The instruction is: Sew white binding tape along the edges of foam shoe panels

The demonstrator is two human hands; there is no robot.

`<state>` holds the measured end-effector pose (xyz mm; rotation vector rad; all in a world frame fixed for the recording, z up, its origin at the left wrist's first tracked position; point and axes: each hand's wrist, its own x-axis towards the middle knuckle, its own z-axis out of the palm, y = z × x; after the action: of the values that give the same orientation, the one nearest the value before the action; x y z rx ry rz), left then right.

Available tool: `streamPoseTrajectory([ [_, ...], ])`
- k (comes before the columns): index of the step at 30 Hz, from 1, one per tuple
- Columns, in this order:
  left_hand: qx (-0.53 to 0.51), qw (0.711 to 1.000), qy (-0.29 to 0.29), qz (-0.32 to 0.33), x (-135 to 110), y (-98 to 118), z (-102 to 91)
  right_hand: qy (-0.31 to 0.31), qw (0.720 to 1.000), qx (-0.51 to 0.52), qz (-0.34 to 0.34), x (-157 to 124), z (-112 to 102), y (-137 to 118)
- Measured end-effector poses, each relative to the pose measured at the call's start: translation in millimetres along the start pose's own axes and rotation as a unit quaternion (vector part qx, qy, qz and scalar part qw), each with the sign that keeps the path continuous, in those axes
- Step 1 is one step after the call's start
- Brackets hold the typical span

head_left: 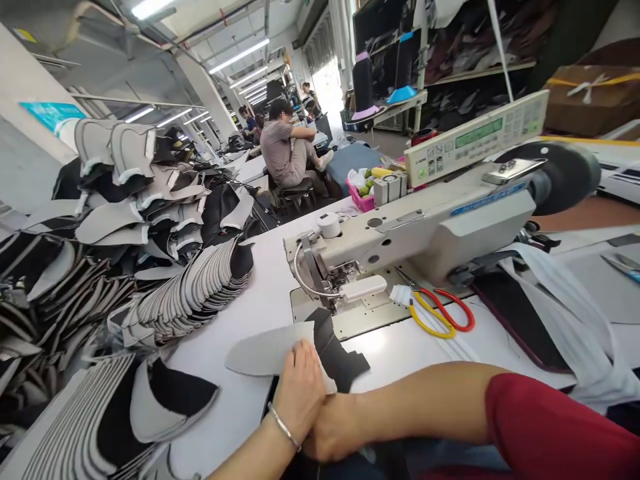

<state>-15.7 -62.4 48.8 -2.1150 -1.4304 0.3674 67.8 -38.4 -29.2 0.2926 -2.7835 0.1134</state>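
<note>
A grey fabric piece (270,350) with a black panel (340,353) joined to it lies at the front of the white table, its black part close to the sewing machine's needle area (330,300). My left hand (303,380), with a silver bangle on the wrist, is on the grey part, fingers together and pressing it; its thumb is hidden. Just below and partly behind it, my right hand (333,427) is bent in at the table's edge, near the piece's lower corner. Its fingers are hidden, so its grip does not show.
The sewing machine (400,233) stands ahead right, with red-and-yellow-handled scissors (443,313) by its base. Stacked grey-and-black pieces (190,293) crowd the left side. White strips (565,313) hang at right. A seated person (285,147) is farther back.
</note>
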Motion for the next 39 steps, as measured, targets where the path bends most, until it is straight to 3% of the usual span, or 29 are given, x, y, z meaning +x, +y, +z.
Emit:
streamPoseTrajectory([
  [2,-0.083,0.994,-0.075,0.004,3,5,22.9,-0.028,0.999,0.023,-0.031,-7,-4,-1],
  [4,-0.184,0.976,-0.113,-0.006,4,-1,45.1,-0.018,0.999,0.033,-0.008,-23,-12,13],
  [8,-0.349,0.931,-0.087,-0.071,4,-24,77.5,0.003,0.996,0.01,0.087,-59,-21,51],
  [10,-0.39,0.913,-0.062,-0.102,4,-27,84.9,0.006,0.995,-0.007,0.1,-67,-20,58],
  [16,-0.417,0.902,-0.004,-0.11,18,-2,84.1,0.019,0.989,-0.019,0.144,-62,-20,40],
  [20,-0.388,0.913,0.007,-0.124,28,12,85.5,-0.006,0.993,0.036,0.11,-67,-25,49],
  [28,-0.357,0.924,0.031,-0.131,35,14,90.3,0.026,0.994,0.091,0.049,-73,-11,70],
  [39,-0.37,0.918,0.01,-0.14,39,15,86.7,0.03,0.99,0.094,0.104,-72,-4,62],
])
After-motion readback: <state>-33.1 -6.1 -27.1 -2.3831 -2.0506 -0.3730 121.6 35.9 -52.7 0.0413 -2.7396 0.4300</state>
